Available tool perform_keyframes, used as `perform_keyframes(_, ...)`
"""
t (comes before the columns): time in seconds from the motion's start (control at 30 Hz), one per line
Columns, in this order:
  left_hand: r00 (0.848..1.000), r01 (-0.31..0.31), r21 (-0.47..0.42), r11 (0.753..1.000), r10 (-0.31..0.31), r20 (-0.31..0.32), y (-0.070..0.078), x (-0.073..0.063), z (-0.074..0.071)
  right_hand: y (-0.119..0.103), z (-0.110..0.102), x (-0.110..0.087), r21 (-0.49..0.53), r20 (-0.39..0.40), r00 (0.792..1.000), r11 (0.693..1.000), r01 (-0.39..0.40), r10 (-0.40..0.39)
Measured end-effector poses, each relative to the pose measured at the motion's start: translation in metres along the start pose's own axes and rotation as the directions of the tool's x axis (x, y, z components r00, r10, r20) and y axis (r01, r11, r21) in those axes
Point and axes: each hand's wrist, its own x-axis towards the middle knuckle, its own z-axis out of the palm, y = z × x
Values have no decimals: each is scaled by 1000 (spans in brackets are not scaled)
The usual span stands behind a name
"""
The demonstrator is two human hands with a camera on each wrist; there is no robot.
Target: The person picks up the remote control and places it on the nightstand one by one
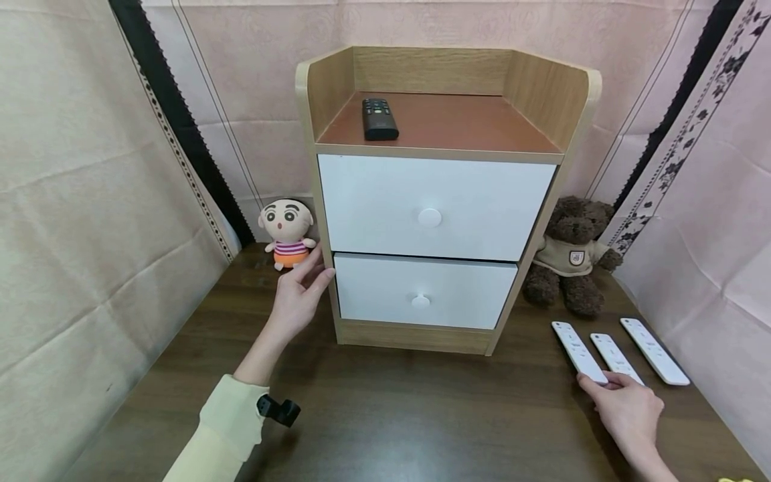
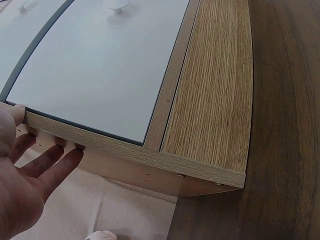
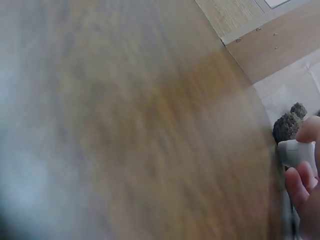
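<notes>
My left hand point(image 1: 299, 294) touches the left side of a small wooden cabinet point(image 1: 415, 338) with two white drawers, both closed. In the left wrist view its thumb point(image 2: 19, 114) lies at the front edge, and the extended fingers point(image 2: 61, 172) meet the outer side panel. At the right, my right hand point(image 1: 629, 405) pinches the near end of a white remote control point(image 1: 578, 351), thumb on one side and fingers on the other. Beside it lie a shorter white remote point(image 1: 617, 356) and a longer one point(image 1: 655, 352).
A black remote point(image 1: 379, 120) lies on the cabinet's brown top. A doll in a striped shirt point(image 1: 288, 231) stands to the cabinet's left, a brown teddy bear point(image 1: 572, 258) to its right. Pale cloth walls point(image 1: 90, 201) enclose the dark wooden table point(image 1: 385, 408).
</notes>
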Motion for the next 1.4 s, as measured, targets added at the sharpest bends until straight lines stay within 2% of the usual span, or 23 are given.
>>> perform_keyframes(0.17, 1000, 2, -7, 1000, -2, 1, 1, 0, 1, -5, -14, -2, 60, -52, 998, 998, -24, 27)
perform_keyframes(0.27, 1000, 5, -7, 1000, -5, 2, 1, 0, 1, -11, -24, -1, 152, -83, 995, 987, -44, 57)
perform_keyframes(0.5, 1000, 5, 2, 1000, -5, 7, -1, 0, 1, -25, -42, 0, 377, -141, 985, 925, -41, 101)
perform_keyframes(0.63, 1000, 6, 1, 1000, -6, 13, -1, 0, 1, -34, -52, -2, 414, -185, 979, 910, 2, 82)
perform_keyframes(0.83, 1000, 7, -5, 1000, -7, 10, 0, -1, 0, -52, -70, -4, 469, -209, 976, 882, 46, 60)
perform_keyframes(1.0, 1000, 9, -1, 1000, -9, 12, 0, 0, 0, -66, -84, -5, 489, -257, 966, 864, 121, 10)
perform_keyframes(1.4, 1000, 20, -5, 1000, -20, 4, 1, 0, -1, -104, -108, -13, 514, -281, 958, 833, 207, -65)
